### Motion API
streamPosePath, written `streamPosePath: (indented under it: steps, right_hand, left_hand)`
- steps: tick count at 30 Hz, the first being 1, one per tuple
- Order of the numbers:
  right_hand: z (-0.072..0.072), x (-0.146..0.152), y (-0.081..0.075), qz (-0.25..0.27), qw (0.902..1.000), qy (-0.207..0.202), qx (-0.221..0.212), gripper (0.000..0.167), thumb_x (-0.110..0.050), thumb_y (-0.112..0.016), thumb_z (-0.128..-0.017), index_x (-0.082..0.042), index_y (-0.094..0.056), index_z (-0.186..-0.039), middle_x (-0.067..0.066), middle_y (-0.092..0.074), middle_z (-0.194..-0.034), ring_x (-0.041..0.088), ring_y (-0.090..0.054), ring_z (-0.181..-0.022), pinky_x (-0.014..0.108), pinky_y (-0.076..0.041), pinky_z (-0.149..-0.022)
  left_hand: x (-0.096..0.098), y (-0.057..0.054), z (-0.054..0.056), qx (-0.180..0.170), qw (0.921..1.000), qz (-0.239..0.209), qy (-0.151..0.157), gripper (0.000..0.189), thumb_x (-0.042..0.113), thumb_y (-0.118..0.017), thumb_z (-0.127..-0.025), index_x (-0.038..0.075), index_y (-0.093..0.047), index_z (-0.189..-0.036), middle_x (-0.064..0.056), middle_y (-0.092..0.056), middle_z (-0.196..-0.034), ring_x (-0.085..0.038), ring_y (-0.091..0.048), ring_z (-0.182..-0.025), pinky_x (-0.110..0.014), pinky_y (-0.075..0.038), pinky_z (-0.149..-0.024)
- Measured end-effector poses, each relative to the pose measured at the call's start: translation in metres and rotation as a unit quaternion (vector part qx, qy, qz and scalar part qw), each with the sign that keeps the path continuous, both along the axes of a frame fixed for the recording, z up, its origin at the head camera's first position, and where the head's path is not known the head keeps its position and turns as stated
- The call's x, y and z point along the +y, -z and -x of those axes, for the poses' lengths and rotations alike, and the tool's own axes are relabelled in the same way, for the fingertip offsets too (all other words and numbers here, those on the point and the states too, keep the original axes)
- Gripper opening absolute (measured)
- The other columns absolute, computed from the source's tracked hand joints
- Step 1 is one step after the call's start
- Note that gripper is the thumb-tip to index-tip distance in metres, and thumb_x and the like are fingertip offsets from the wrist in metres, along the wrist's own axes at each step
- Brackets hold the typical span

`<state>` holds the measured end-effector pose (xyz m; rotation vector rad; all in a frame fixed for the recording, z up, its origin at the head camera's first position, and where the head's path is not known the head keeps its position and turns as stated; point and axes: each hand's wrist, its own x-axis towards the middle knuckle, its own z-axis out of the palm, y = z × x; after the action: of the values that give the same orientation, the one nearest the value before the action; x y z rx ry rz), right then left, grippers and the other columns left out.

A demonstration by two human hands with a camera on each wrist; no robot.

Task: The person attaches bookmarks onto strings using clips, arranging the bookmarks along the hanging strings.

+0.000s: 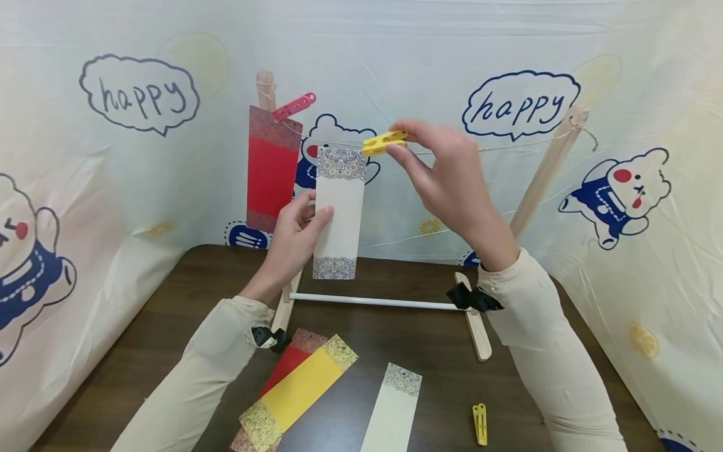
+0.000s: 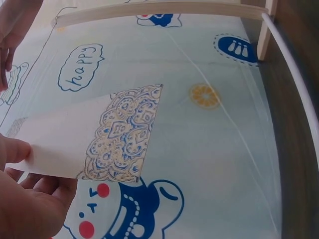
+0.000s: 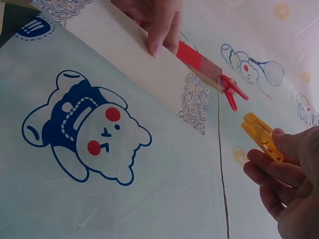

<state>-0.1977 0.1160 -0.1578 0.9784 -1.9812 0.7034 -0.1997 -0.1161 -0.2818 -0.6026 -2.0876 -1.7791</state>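
My left hand [image 1: 294, 235] pinches a white bookmark [image 1: 339, 213] by its left edge and holds it upright. Ornate blue-and-tan bands cross both ends of this card, and its top reaches the string [image 1: 440, 152]. Between thumb and fingers of my right hand [image 1: 452, 169] is a yellow clothespin [image 1: 384, 143], beside the card's upper right corner. In the right wrist view the clothespin [image 3: 262, 135] stands apart from the card [image 3: 149, 59] and from the string. Left of my left hand, a red bookmark [image 1: 273, 166] hangs from the string under a pink clothespin [image 1: 294, 107].
The string runs between two wooden posts [image 1: 548, 169], joined low down by a white rod [image 1: 373, 301]. On the dark table [image 1: 435, 345] lie a yellow bookmark [image 1: 305, 392] across a red one [image 1: 288, 364], another white bookmark [image 1: 392, 408] and a second yellow clothespin [image 1: 479, 424].
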Motion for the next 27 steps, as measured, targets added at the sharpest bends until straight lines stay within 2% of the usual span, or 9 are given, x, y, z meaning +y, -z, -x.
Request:
streamPosePath:
  steps: [5,11,14,20,27]
  right_hand:
    - [0.008,-0.008,-0.011,-0.017,0.9993,0.011,-0.033,0.026,-0.02,-0.066,-0.097,-0.002,-0.071,-0.115,0.007,-0.074,-0.109,0.017,-0.069,-0.105,0.034,-0.048,-0.095]
    - [0.017,-0.015,-0.015,-0.036,0.9971,0.012,-0.065,0.023,-0.018,-0.065,-0.098,-0.002,-0.072,-0.113,0.007,-0.074,-0.108,0.015,-0.069,-0.103,0.031,-0.048,-0.092]
    - [0.02,-0.017,-0.017,-0.041,0.9965,0.014,-0.072,0.023,-0.017,-0.065,-0.098,-0.002,-0.072,-0.114,0.008,-0.074,-0.109,0.015,-0.069,-0.103,0.029,-0.049,-0.09]
    - [0.023,-0.02,-0.02,-0.059,0.9953,0.007,-0.076,0.022,-0.016,-0.065,-0.098,-0.002,-0.072,-0.113,0.007,-0.074,-0.108,0.015,-0.069,-0.101,0.028,-0.048,-0.094]
    - [0.03,-0.021,-0.022,-0.056,0.9929,-0.002,-0.105,0.022,-0.017,-0.066,-0.097,-0.002,-0.073,-0.112,0.008,-0.075,-0.106,0.015,-0.07,-0.096,0.032,-0.048,-0.095]
  left_hand:
    - [0.0,-0.001,0.002,-0.01,0.9999,-0.008,0.003,0.035,0.026,-0.059,-0.101,0.011,-0.053,-0.133,-0.006,-0.064,-0.129,-0.025,-0.068,-0.108,-0.045,-0.059,-0.08]
    - [0.001,-0.004,0.004,-0.016,0.9998,-0.012,0.005,0.036,0.027,-0.058,-0.101,0.012,-0.052,-0.133,-0.007,-0.065,-0.127,-0.025,-0.069,-0.106,-0.044,-0.059,-0.079]
    - [0.001,-0.006,0.005,-0.013,0.9998,-0.01,0.006,0.035,0.026,-0.058,-0.102,0.011,-0.053,-0.133,-0.008,-0.065,-0.126,-0.026,-0.069,-0.105,-0.044,-0.059,-0.079]
    - [0.001,-0.011,0.006,-0.002,1.0,-0.005,0.001,0.034,0.022,-0.057,-0.102,0.007,-0.053,-0.132,-0.013,-0.065,-0.124,-0.03,-0.069,-0.105,-0.047,-0.059,-0.079]
    - [0.0,-0.011,0.006,-0.009,0.9999,-0.007,0.006,0.033,0.021,-0.056,-0.103,0.006,-0.053,-0.132,-0.014,-0.066,-0.121,-0.03,-0.07,-0.102,-0.045,-0.059,-0.078]
